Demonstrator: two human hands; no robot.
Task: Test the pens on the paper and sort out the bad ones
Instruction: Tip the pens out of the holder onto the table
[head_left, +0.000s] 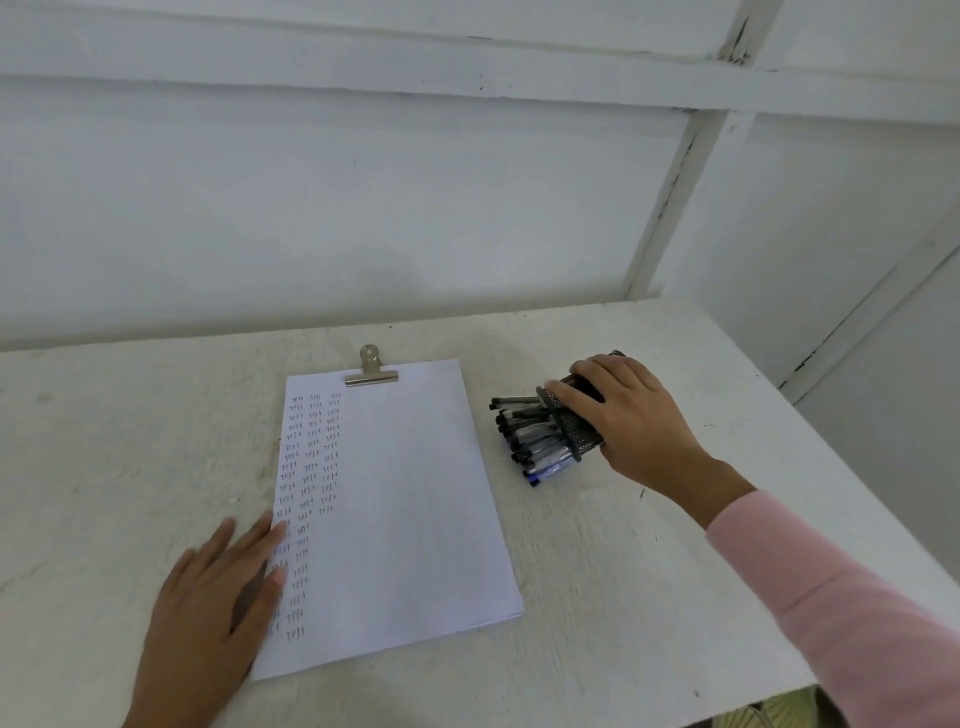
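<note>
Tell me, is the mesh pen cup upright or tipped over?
Tipped over. The mesh pen cup lies on its side, held by the right hand, mouth toward the paper, pens sticking out sideways.

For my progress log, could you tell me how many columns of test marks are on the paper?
3, all on the left part of the paper; the left hand overlaps the leftmost, so marks may be hidden.

Pens (527, 439): a bundle with dark caps and clear or blue barrels, lying on their sides and spilling from a black mesh holder (576, 428). The holder is lying tipped over beneath the curled fingers (566, 387) of the right hand (636, 421); the caps are pointing away from them. Paper (415, 493): a white sheet lying flat, with columns of small handwritten marks running down its left part. Left hand (208, 597) fingertips (272, 535) are resting on that edge.
</note>
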